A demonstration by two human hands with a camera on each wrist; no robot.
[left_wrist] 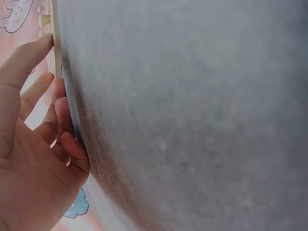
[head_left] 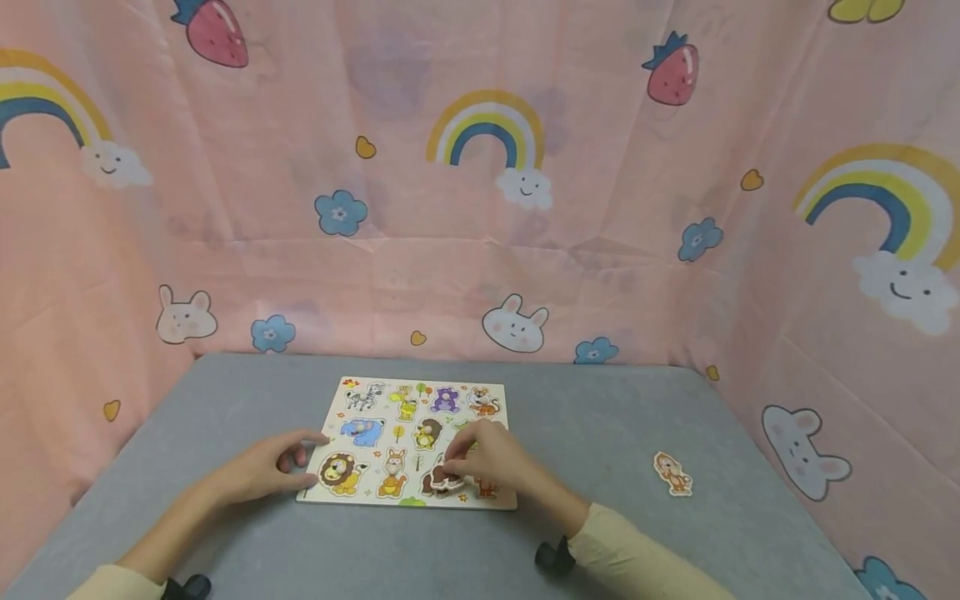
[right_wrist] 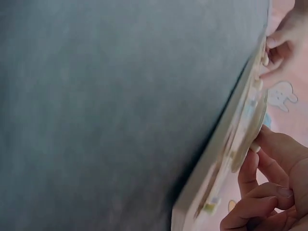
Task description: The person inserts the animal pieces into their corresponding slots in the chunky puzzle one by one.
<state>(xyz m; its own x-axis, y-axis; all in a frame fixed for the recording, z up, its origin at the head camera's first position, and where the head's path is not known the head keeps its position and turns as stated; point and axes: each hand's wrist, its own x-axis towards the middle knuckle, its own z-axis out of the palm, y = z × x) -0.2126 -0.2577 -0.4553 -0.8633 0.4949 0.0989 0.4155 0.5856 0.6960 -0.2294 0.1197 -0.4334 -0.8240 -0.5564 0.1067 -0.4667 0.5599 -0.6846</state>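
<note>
A wooden animal peg-puzzle board (head_left: pixel 375 502) lies on the grey table, with a lion piece (head_left: pixel 341 475), a kangaroo piece (head_left: pixel 392 473), an elephant piece (head_left: pixel 363 432) and several others on it. My right hand (head_left: pixel 495 457) pinches a brown animal puzzle piece (head_left: pixel 444 480) by its knob over the front row. In the right wrist view this piece (right_wrist: pixel 253 132) is tilted and partly above the board's surface. My left hand (head_left: pixel 262 468) rests at the board's left edge, thumb and forefinger touching it, the other fingers loosely bent. The right hand hides part of the board's right side.
A loose monkey puzzle piece (head_left: pixel 672 475) lies on the grey table (head_left: pixel 600 433), to the right of the board. A pink patterned cloth (head_left: pixel 420 275) hangs behind and beside the table. Both wrists wear dark straps (head_left: pixel 555 557).
</note>
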